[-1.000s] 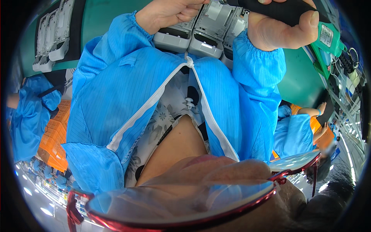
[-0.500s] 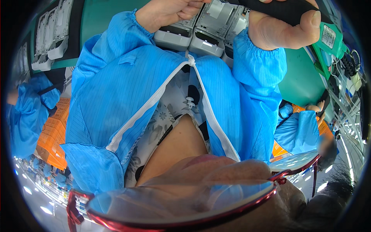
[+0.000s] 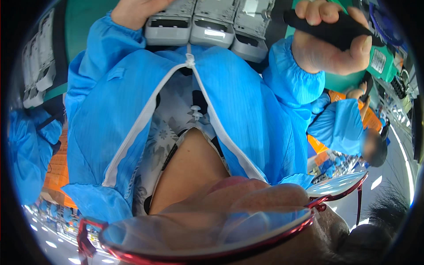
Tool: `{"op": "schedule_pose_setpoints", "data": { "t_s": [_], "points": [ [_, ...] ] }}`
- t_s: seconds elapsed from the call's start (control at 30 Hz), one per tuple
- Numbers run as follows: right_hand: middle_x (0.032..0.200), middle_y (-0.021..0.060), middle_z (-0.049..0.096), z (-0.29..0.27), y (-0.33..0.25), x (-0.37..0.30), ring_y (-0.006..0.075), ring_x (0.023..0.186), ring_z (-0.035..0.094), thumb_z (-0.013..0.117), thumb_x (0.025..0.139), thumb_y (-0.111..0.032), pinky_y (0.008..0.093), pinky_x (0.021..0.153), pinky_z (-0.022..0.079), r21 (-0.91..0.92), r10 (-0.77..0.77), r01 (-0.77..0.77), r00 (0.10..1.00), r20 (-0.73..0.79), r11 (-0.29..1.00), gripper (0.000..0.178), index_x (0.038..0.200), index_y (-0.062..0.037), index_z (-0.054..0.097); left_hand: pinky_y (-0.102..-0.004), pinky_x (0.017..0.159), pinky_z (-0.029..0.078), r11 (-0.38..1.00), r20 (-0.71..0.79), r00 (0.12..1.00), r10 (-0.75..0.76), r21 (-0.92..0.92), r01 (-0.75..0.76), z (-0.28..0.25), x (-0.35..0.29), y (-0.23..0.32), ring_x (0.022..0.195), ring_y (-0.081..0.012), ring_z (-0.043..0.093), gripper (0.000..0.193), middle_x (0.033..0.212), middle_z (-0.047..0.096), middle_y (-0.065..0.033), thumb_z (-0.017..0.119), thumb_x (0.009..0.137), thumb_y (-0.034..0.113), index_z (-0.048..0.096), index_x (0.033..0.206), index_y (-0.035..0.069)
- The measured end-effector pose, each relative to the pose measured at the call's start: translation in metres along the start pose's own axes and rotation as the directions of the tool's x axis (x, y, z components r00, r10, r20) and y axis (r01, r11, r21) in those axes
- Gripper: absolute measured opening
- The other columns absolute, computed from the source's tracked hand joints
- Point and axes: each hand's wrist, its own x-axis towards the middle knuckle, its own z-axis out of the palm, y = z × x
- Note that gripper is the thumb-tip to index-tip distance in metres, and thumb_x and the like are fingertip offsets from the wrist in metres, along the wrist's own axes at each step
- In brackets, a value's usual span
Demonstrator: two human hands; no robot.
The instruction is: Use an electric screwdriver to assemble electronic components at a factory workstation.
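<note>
while our right hand (image 3: pixel 324 57) curled its fingers and thumb around a black screwdriver-like tool (image 3: pixel 338 32), just right of a row of grey plastic housings (image 3: pixel 210 41), our left hand (image 3: pixel 138 10) was near the leftmost one, its fingers cut off, so we could not tell whether they pinched anything. we judged the tool rigid and fairly weighty, best gripped round its thick body; the housings seemed light, stiff and smooth, safer held by their outer walls.
</note>
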Motion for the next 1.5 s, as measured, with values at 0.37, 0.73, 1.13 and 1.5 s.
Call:
{"op": "schedule_pose_setpoints", "data": {
  "t_s": [0.37,0.73,1.13,1.5],
  "points": [
    [0.078,0.0167,0.063,-0.02,-0.012,-0.087,0.0297,0.061,0.059,0.055,0.093,-0.044,0.0503,0.054,0.048,-0.302,-0.064,-0.039,0.945,-0.322,0.952,0.044,0.116,-0.0071,0.062,-0.0256,0.068,0.061,0.996,0.07,0.995,0.075,0.037,-0.078,-0.028,0.005,0.014,0.079,-0.0174,0.072,0.018,0.093,0.072,-0.0088,0.058,0.107,0.018,0.066,0.104,0.002],
    [0.085,0.0119,0.063,-0.022,0.015,-0.1,0.0227,0.067,0.06,0.059,0.102,-0.035,0.0408,0.063,0.053,-0.252,-0.103,0.031,0.956,-0.276,0.967,0.038,0.124,-0.0036,0.055,-0.0277,0.08,0.064,0.98,-0.078,0.979,0.19,0.075,-0.184,-0.024,-0.007,0.012,0.094,-0.0217,0.075,0.018,0.101,0.073,-0.0119,0.056,0.107,0.011,0.065,0.115,-0.002],
    [0.085,0.0124,0.063,-0.018,0.024,-0.106,0.023,0.067,0.061,0.065,0.1,-0.029,0.0404,0.064,0.054,-0.264,-0.065,-0.025,0.943,-0.326,0.964,0.035,0.12,-0.0028,0.053,-0.0277,0.075,0.063,0.981,-0.1,0.978,0.184,0.082,-0.176,-0.028,-0.017,0.011,0.085,-0.0189,0.073,0.022,0.094,0.072,-0.0065,0.056,0.108,0.021,0.066,0.107,0.002],
    [0.083,0.0115,0.063,-0.009,0.021,-0.1,0.022,0.067,0.06,0.074,0.095,-0.03,0.0378,0.064,0.054,-0.171,0.047,-0.112,0.938,-0.345,0.979,0.038,0.112,-0.0018,0.056,-0.0222,0.056,0.046,0.997,0.008,0.998,0.07,0.022,-0.07,-0.027,-0.018,0.004,0.064,-0.011,0.053,0.035,0.079,0.056,0.0012,0.049,0.11,0.04,0.06,0.097,0.01]
  ]
}}
